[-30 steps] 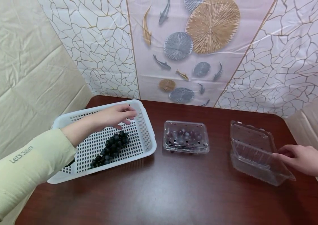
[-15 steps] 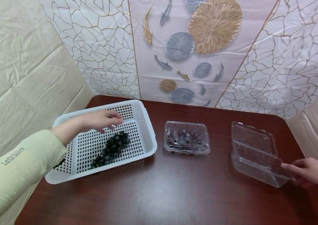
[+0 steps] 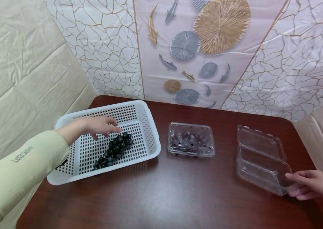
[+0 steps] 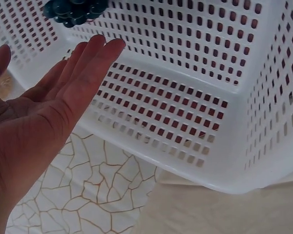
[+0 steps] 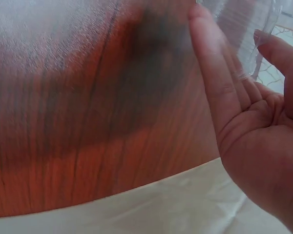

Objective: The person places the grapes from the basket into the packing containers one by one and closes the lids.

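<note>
In the head view, my left hand [image 3: 99,125] hovers over the white plastic basket [image 3: 153,130], its fingers extended and apart from the fruit. A bunch of dark grapes [image 3: 114,151] lies below it in the basket. The left wrist view shows the same hand [image 4: 49,105] with straight fingers and nothing held; some grapes [image 4: 75,9] appear beyond it. On the right, my right hand [image 3: 311,184] holds the near end of an open clear plastic clamshell box [image 3: 260,173], thumb on the inner side and fingers outside. The right wrist view shows only part of that box [image 5: 244,29].
A closed clear clamshell box [image 3: 191,140] with reddish-purple grapes inside stands mid-table. The brown wooden table [image 3: 161,197] ends at the patterned cloth wall [image 3: 161,73] behind. Beige fabric [image 3: 27,73] rises along the left side.
My left hand has drawn back leftward over the basket. My right hand has shifted down to the open box's near end, and the box has tipped, showing more of its inside.
</note>
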A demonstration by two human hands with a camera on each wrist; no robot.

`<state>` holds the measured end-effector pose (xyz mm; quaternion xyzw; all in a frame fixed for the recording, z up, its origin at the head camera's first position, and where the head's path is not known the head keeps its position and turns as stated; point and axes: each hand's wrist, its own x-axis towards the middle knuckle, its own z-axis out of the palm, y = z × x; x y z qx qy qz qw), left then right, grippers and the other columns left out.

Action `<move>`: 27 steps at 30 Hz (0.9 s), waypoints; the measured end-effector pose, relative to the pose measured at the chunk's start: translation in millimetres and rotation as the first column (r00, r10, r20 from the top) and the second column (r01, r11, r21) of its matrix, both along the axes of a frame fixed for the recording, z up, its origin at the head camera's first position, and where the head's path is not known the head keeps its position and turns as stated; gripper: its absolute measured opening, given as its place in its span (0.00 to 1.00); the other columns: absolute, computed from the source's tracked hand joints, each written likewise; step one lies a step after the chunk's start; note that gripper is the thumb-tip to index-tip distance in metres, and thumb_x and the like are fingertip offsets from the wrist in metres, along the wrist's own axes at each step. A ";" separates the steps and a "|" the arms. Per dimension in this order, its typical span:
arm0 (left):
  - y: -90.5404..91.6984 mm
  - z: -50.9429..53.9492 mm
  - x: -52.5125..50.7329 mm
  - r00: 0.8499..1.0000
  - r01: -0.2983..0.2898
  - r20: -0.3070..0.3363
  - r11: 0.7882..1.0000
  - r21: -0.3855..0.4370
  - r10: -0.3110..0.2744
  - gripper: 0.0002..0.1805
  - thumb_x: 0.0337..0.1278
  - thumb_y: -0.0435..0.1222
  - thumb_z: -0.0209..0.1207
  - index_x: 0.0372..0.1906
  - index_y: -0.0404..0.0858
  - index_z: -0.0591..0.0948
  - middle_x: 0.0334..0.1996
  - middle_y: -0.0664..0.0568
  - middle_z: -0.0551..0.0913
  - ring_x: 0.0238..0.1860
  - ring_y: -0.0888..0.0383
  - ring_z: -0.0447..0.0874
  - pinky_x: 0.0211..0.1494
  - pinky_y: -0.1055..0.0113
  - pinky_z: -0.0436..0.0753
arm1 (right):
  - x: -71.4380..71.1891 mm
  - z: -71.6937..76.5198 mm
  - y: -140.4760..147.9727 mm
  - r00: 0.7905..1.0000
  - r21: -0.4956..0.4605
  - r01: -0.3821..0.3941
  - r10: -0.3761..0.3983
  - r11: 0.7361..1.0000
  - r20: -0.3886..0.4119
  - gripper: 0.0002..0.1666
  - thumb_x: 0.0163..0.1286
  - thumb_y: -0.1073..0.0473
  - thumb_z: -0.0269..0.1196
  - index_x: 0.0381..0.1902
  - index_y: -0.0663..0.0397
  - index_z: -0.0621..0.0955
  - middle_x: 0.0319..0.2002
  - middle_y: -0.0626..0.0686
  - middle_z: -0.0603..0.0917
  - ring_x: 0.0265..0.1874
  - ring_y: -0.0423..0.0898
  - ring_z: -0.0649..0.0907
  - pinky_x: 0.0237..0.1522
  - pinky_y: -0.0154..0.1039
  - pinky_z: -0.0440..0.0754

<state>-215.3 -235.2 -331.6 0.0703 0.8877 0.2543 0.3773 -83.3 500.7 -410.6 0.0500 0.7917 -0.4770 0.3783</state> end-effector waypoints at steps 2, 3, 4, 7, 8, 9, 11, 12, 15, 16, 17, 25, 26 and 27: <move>-0.8 -1.9 -0.7 1.000 -0.004 0.026 1.000 -0.008 0.004 0.40 0.81 0.53 0.53 0.81 0.30 0.62 0.76 0.29 0.66 0.72 0.33 0.75 0.53 0.45 0.89 | -0.1 -2.5 1.1 1.000 -0.037 -0.005 0.005 0.999 0.003 0.35 0.90 0.54 0.47 0.56 0.94 0.69 0.43 0.60 0.92 0.41 0.48 0.93 0.44 0.45 0.92; -1.4 -3.2 -1.0 0.999 -0.007 0.038 1.000 -0.014 0.007 0.40 0.81 0.54 0.53 0.81 0.30 0.61 0.77 0.29 0.66 0.72 0.33 0.74 0.54 0.44 0.89 | 0.1 -3.6 1.4 1.000 -0.054 -0.007 0.007 0.999 0.000 0.32 0.90 0.55 0.47 0.54 0.91 0.73 0.43 0.60 0.92 0.40 0.48 0.93 0.44 0.44 0.92; -2.1 -4.6 -1.3 0.999 -0.008 0.050 1.000 -0.017 0.009 0.41 0.81 0.54 0.53 0.81 0.29 0.61 0.77 0.29 0.65 0.72 0.32 0.74 0.54 0.44 0.89 | 0.1 -4.7 1.3 1.000 -0.065 -0.008 0.008 0.998 -0.007 0.29 0.90 0.56 0.47 0.53 0.86 0.76 0.43 0.59 0.92 0.40 0.47 0.93 0.43 0.44 0.92; -5.3 -10.2 -2.5 0.997 -0.005 0.078 0.999 -0.036 0.008 0.42 0.81 0.55 0.54 0.81 0.29 0.61 0.77 0.29 0.66 0.72 0.32 0.74 0.55 0.42 0.89 | -0.1 -8.4 -0.8 0.999 -0.105 -0.016 0.012 0.994 -0.036 0.21 0.90 0.59 0.47 0.51 0.69 0.82 0.42 0.56 0.93 0.39 0.45 0.92 0.42 0.43 0.92; -6.5 -12.0 -2.7 0.996 -0.005 0.086 0.999 -0.040 0.008 0.42 0.80 0.55 0.54 0.81 0.29 0.61 0.77 0.29 0.66 0.72 0.33 0.75 0.54 0.42 0.89 | -0.5 -9.6 -1.9 0.999 -0.120 -0.016 0.011 0.993 -0.045 0.19 0.90 0.60 0.47 0.50 0.64 0.83 0.42 0.55 0.93 0.39 0.45 0.92 0.42 0.43 0.92; -7.7 -13.7 -3.0 0.995 -0.006 0.095 0.999 -0.042 0.010 0.43 0.80 0.56 0.54 0.81 0.29 0.62 0.77 0.29 0.66 0.71 0.33 0.75 0.54 0.42 0.89 | -1.0 -10.9 -3.0 0.998 -0.137 -0.017 0.010 0.990 -0.055 0.18 0.90 0.61 0.47 0.49 0.60 0.84 0.42 0.55 0.93 0.39 0.45 0.92 0.42 0.43 0.92; -10.5 -16.3 -3.7 0.994 -0.010 0.111 0.999 -0.039 0.014 0.43 0.79 0.55 0.55 0.80 0.29 0.62 0.76 0.29 0.66 0.71 0.33 0.75 0.53 0.42 0.89 | -2.2 -13.4 -5.1 0.997 -0.155 -0.017 0.005 0.988 -0.079 0.18 0.89 0.62 0.47 0.48 0.56 0.84 0.42 0.55 0.93 0.39 0.45 0.93 0.42 0.43 0.92; -12.0 -17.2 -4.0 0.993 -0.013 0.120 0.999 -0.036 0.017 0.43 0.79 0.55 0.56 0.81 0.29 0.62 0.76 0.29 0.66 0.71 0.33 0.75 0.53 0.42 0.89 | -2.9 -14.6 -5.8 0.996 -0.153 -0.013 -0.001 0.988 -0.094 0.18 0.89 0.62 0.47 0.48 0.56 0.84 0.41 0.55 0.93 0.39 0.45 0.93 0.42 0.43 0.92; -16.2 -18.1 -5.0 0.990 -0.021 0.143 1.000 -0.012 0.023 0.43 0.79 0.54 0.57 0.81 0.29 0.60 0.77 0.29 0.66 0.71 0.33 0.75 0.54 0.42 0.89 | -4.8 -17.9 -7.5 0.989 -0.125 0.003 -0.021 0.992 -0.144 0.18 0.89 0.63 0.47 0.47 0.56 0.85 0.40 0.55 0.93 0.39 0.45 0.93 0.41 0.44 0.92; -17.7 -18.1 -5.3 0.989 -0.019 0.148 1.000 -0.003 0.019 0.43 0.79 0.53 0.57 0.82 0.29 0.59 0.77 0.28 0.65 0.71 0.33 0.75 0.54 0.42 0.89 | -5.5 -18.8 -7.8 0.986 -0.112 0.007 -0.025 0.994 -0.162 0.18 0.89 0.63 0.48 0.47 0.56 0.85 0.39 0.55 0.93 0.38 0.45 0.93 0.41 0.44 0.92; -19.1 -18.2 -5.6 0.988 -0.020 0.151 1.000 0.005 0.019 0.42 0.79 0.52 0.56 0.82 0.29 0.59 0.77 0.28 0.65 0.71 0.33 0.75 0.54 0.42 0.89 | -5.9 -19.7 -7.9 0.983 -0.098 0.011 -0.029 0.995 -0.179 0.17 0.89 0.63 0.48 0.47 0.56 0.85 0.39 0.55 0.93 0.38 0.45 0.93 0.40 0.44 0.92; -25.1 -25.6 -9.9 0.973 -0.061 0.227 0.996 0.066 0.044 0.41 0.80 0.50 0.56 0.83 0.31 0.58 0.77 0.30 0.65 0.73 0.35 0.74 0.59 0.42 0.87 | -8.7 -25.1 -9.1 0.973 -0.108 0.025 -0.049 0.994 -0.224 0.17 0.88 0.64 0.49 0.44 0.52 0.85 0.37 0.53 0.93 0.37 0.43 0.93 0.38 0.42 0.92; -25.3 -27.3 -10.6 0.969 -0.069 0.242 0.995 0.076 0.048 0.41 0.80 0.50 0.56 0.83 0.31 0.58 0.78 0.30 0.65 0.74 0.35 0.73 0.59 0.42 0.87 | -9.1 -25.6 -8.9 0.974 -0.120 0.024 -0.050 0.992 -0.223 0.17 0.88 0.64 0.49 0.44 0.51 0.85 0.37 0.53 0.94 0.37 0.43 0.93 0.38 0.42 0.92; -25.1 -28.9 -11.2 0.966 -0.074 0.255 0.994 0.084 0.050 0.41 0.80 0.50 0.57 0.83 0.31 0.58 0.78 0.30 0.65 0.74 0.35 0.73 0.60 0.42 0.86 | -9.6 -26.0 -8.8 0.974 -0.133 0.023 -0.052 0.991 -0.219 0.17 0.88 0.64 0.49 0.44 0.50 0.85 0.37 0.53 0.94 0.37 0.43 0.93 0.38 0.42 0.92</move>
